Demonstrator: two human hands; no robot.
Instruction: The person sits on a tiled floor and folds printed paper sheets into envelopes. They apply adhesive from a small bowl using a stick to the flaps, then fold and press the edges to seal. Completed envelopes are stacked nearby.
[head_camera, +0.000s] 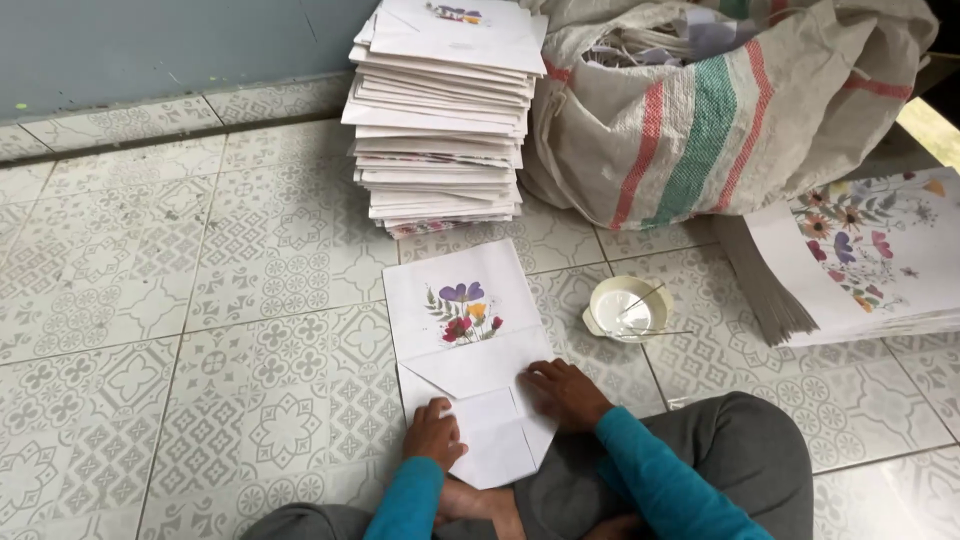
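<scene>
A white paper bag (465, 340) with a printed flower motif lies flat on the tiled floor in front of me, its bottom end folded into flaps. My left hand (433, 432) presses on the lower left flap with curled fingers. My right hand (565, 392) rests flat on the right flap, fingers pointing left. Both sleeves are teal. Neither hand grips anything.
A tall stack of finished white bags (440, 120) stands against the wall. A striped woven sack (720, 110) sits to the right of that stack. A small white bowl (628, 308) with a stick lies by the bag. A pile of flower-printed sheets (860, 260) lies at right.
</scene>
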